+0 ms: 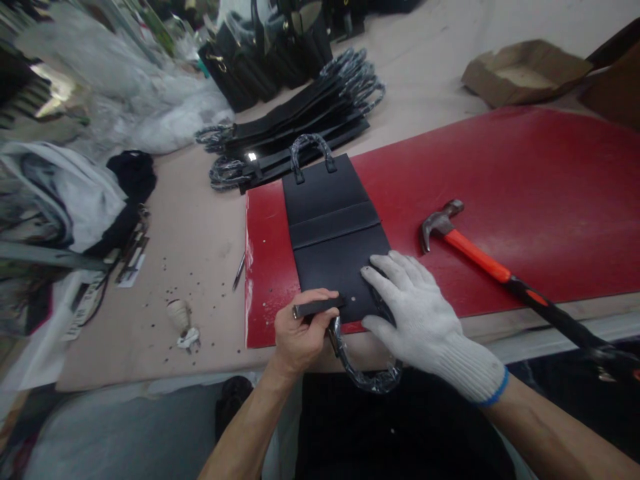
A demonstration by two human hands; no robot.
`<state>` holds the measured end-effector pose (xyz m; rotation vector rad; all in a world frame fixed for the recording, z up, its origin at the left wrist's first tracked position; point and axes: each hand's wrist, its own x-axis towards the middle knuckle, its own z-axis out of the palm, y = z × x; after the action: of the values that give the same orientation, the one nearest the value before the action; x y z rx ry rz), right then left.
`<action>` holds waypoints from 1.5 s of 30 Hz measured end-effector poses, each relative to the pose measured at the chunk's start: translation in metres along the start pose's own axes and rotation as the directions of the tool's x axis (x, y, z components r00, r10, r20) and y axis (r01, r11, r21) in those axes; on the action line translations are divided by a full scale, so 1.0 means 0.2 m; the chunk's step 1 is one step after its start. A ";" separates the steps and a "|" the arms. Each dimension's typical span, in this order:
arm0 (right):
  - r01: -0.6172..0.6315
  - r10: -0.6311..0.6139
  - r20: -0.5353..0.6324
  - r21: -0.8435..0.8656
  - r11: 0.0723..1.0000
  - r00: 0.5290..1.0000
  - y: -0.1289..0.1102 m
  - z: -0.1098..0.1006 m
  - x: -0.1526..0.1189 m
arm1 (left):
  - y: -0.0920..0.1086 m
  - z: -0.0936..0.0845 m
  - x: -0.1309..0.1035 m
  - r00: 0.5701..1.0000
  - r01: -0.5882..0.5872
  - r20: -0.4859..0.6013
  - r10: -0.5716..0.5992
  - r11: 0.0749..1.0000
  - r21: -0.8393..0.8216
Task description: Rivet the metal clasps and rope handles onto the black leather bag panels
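A black leather bag panel (333, 220) lies unfolded on a red mat, with a plastic-wrapped handle (313, 141) at its far end. Another wrapped handle (373, 381) hangs over the near table edge. My left hand (303, 330), bare, pinches a short black strap (317, 307) with a metallic bit at its outer end, over the panel's near left corner. Wearing a white knit glove, my right hand (413, 307) rests flat on the panel's near right part, fingers extended. A small pale spot shows on the panel between both hands.
A claw hammer (480, 257) with an orange and black handle lies on the red mat (540, 193) at right. Beyond are stacked black panels (295, 113), finished bags (265, 53) and a cardboard tray (525, 70). A twine spool (179, 315) and pen-like tool (239, 272) lie left.
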<state>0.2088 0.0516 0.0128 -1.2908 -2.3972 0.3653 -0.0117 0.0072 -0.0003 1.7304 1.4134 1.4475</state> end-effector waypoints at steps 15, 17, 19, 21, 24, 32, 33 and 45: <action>0.006 -0.006 0.001 -0.015 1.000 1.000 0.01 0.01 0.00 | -0.01 0.00 -0.02 0.999 -0.015 -0.030 0.014 0.999 -0.033; 0.009 -0.009 -0.001 -0.017 1.000 1.000 0.01 0.01 0.00 | -0.01 0.00 -0.01 0.999 -0.015 -0.034 0.014 0.999 -0.036; 0.014 -0.014 -0.004 -0.019 1.000 1.000 0.01 0.01 0.00 | 0.00 0.00 -0.01 0.999 -0.018 -0.032 0.016 0.999 -0.036; 0.018 -0.018 -0.004 -0.022 1.000 1.000 0.01 0.02 0.00 | 0.00 0.01 -0.01 0.999 -0.023 -0.026 0.022 0.999 -0.033; 0.016 -0.016 -0.001 -0.027 1.000 1.000 0.01 0.02 0.00 | 0.00 0.01 -0.01 0.999 -0.029 -0.025 0.028 0.999 -0.029; 0.013 -0.013 -0.003 -0.026 1.000 1.000 0.01 0.01 0.00 | 0.00 0.01 0.00 0.999 -0.045 -0.022 0.045 0.999 -0.005; 0.015 -0.015 -0.005 -0.025 1.000 1.000 0.01 0.01 0.00 | 0.00 0.01 0.00 0.999 -0.045 -0.022 0.045 0.999 -0.003; 0.003 -0.003 -0.002 -0.006 1.000 1.000 0.00 0.00 0.00 | 0.01 0.02 0.00 0.997 -0.076 -0.017 0.077 0.996 0.046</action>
<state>0.2085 0.0514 0.0127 -1.2900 -2.4001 0.3560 -0.0080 0.0077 0.0011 1.8213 1.4142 1.4863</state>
